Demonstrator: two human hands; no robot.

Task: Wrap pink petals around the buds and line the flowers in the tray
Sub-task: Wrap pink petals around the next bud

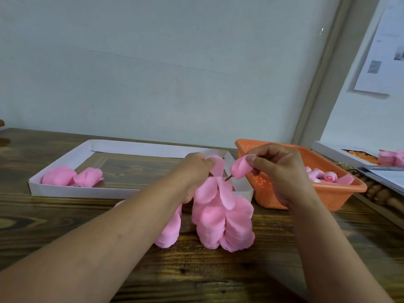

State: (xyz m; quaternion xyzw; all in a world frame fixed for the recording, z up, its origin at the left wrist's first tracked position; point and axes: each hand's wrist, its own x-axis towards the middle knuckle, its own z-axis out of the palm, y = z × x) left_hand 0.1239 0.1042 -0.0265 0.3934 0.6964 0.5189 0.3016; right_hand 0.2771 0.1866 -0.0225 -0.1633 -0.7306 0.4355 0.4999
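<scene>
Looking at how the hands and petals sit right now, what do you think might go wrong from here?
The left hand pinches one petal above the loose petal stacks; its forearm lies close beside them and might topple them. The right hand grips the half-wrapped bud lightly, so the wrap may loosen. The white tray holds only two flowers at its left end; careless placing could spoil the line.

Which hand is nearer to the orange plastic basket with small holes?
Right. The right hand, pinching a pink bud, is in front of the orange plastic basket, overlapping its near rim. The left hand, holding a pink petal, is further left.
</scene>
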